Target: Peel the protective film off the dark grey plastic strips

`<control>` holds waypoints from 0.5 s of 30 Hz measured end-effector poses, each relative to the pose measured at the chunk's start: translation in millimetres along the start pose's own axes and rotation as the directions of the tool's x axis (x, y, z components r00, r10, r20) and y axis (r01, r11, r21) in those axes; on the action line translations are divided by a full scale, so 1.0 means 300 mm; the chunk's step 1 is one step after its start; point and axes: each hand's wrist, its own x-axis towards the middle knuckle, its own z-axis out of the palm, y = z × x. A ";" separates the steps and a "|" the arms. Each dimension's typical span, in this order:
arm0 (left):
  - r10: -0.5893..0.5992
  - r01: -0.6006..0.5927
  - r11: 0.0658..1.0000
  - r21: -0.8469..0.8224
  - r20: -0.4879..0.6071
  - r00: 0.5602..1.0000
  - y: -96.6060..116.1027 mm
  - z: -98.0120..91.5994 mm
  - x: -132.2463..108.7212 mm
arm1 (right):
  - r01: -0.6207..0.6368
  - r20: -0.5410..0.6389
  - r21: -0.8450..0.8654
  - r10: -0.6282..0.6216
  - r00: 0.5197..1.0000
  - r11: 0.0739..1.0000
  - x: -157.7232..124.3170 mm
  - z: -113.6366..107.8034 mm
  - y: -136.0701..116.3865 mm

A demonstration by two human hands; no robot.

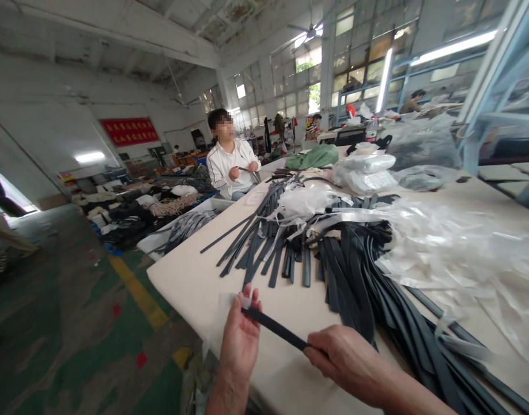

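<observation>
A flat black strip (275,329) stretches between my two hands, just above the near part of the table. My left hand (242,337) is palm up, its thumb and fingers closed at the strip's far end. A small translucent white piece (227,304) sticks out beside the left thumb; whether it is attached to the strip I cannot tell. My right hand (344,356) is closed around the strip's other end, and its fist hides that end. Beyond my hands lies a row of loose black strips (268,253). A thick bundle of longer ones (368,288) spreads to the right.
Crumpled translucent plastic film (458,248) covers much of the right side of the pale table (195,288). Plastic-wrapped packs (368,173) and green cloth (314,157) sit farther back. Across the table a person in a white jacket (230,161) holds a dark strip near a white bin (150,245).
</observation>
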 end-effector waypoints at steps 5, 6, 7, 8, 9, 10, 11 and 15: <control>0.078 -0.075 0.993 0.094 -0.033 0.996 -0.048 -0.011 -0.037 | -0.039 -0.019 0.183 0.043 0.999 0.982 0.005 0.026 -0.011; 0.046 -0.047 0.992 0.117 0.013 0.999 -0.082 -0.023 -0.059 | -0.042 -0.026 0.275 0.052 0.998 0.961 0.005 0.037 -0.022; 0.007 -0.017 0.989 0.144 0.070 0.998 -0.114 -0.035 -0.081 | -0.052 -0.029 0.364 0.068 0.997 0.930 0.006 0.048 -0.032; -0.029 0.008 0.986 0.169 0.126 0.992 -0.142 -0.044 -0.099 | -0.069 -0.020 0.438 0.087 0.996 0.896 0.007 0.057 -0.041; -0.051 0.021 0.983 0.182 0.162 0.986 -0.160 -0.048 -0.110 | -0.093 -0.002 0.493 0.107 0.994 0.865 0.007 0.063 -0.046; -0.059 0.028 0.983 0.181 0.167 0.984 -0.167 -0.048 -0.114 | -0.119 0.020 0.526 0.127 0.992 0.842 0.008 0.065 -0.047; -0.050 0.027 0.986 0.164 0.139 0.989 -0.162 -0.043 -0.110 | -0.141 0.032 0.538 0.146 0.989 0.831 0.008 0.060 -0.044; 0.019 -0.016 0.999 0.033 -0.083 0.996 -0.065 -0.005 -0.049 | -0.138 -0.035 0.482 0.176 0.984 0.865 0.002 -0.009 -0.018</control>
